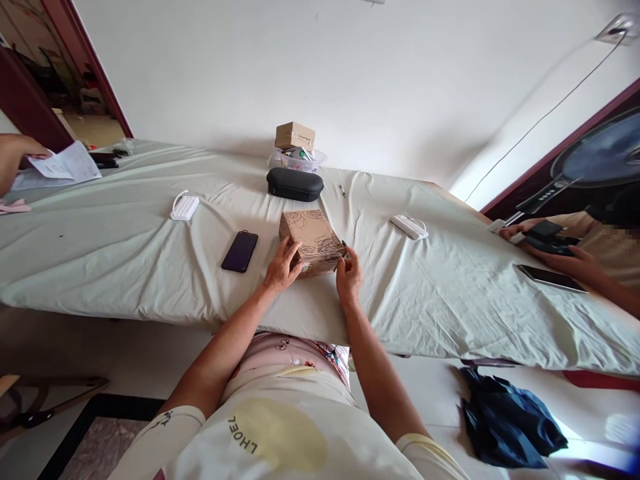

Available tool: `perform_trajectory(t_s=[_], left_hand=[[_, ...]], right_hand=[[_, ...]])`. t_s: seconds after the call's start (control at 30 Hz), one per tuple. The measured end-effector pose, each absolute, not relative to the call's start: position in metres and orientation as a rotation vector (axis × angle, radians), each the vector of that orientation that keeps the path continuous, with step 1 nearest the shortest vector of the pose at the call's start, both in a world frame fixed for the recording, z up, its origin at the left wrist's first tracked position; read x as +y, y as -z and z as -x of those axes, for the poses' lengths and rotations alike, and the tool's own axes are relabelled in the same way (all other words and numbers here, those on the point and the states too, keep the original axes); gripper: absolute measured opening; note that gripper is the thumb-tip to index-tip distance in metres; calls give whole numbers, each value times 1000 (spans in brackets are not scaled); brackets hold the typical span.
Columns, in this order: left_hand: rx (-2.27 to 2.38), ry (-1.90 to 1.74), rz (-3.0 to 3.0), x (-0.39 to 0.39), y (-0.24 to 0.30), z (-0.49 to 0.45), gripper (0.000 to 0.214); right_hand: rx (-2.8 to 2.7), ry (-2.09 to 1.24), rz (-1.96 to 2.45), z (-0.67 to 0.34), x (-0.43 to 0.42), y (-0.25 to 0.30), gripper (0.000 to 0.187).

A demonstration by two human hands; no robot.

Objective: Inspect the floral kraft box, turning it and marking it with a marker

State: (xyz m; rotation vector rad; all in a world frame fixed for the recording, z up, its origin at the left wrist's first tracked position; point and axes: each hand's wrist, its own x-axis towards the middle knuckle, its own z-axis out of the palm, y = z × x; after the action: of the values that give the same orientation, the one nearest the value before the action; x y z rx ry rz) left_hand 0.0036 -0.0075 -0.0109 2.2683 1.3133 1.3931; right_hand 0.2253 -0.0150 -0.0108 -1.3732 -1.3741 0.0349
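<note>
A brown cardboard box (313, 233) printed with dark line drawings sits on the cloth in front of me. My left hand (283, 268) grips its near left corner, fingers on the top edge and thumb at the front face. At the near right corner, my right hand (349, 270) pinches a thin, dark, pen-like tool (343, 245), whose exact kind I cannot make out. This hand is against the box's right side. The lid looks closed. A dark phone (240, 251) lies left of the box, and a black zip case (295, 185) is just behind it.
White power banks (185, 207) (409, 227) lie left and right on the pale green tablecloth (150, 267). Behind are a plastic basket (300, 160), a small carton (295, 136) and a pen (343, 191). Co-workers' hands hold papers (65, 167) at left and a black device (550, 235) at right.
</note>
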Motion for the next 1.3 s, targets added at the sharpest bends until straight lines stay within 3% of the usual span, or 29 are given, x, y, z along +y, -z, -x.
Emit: perform_trajectory(t_s=[0.2,0.4,0.67,0.9,1.17,1.3], left_hand=[[1270,-1429,-2245,-3,11,5,55],[1182,-1535,-2138,2,13,11,56],[902,-1502,-1695,10,23,10,64],[1220,-1478,-1898,11,25,13,53],[1407,-1364,-1792,7,22,10,41],[1299,-1299,-1654,3,19,8,40]], right_hand=[[-1309,-130,1391,-231,-4,19,47],[-1365,-224,1387,-226,-5,19,61],[-1274,-414,1266,-224,-4,25,57],[-1226,-399,1104,-222,-5,20,52],[-1407,-472,1138,-217,-5,20,62],[-1632,-426,1171,-211,-8,23,85]])
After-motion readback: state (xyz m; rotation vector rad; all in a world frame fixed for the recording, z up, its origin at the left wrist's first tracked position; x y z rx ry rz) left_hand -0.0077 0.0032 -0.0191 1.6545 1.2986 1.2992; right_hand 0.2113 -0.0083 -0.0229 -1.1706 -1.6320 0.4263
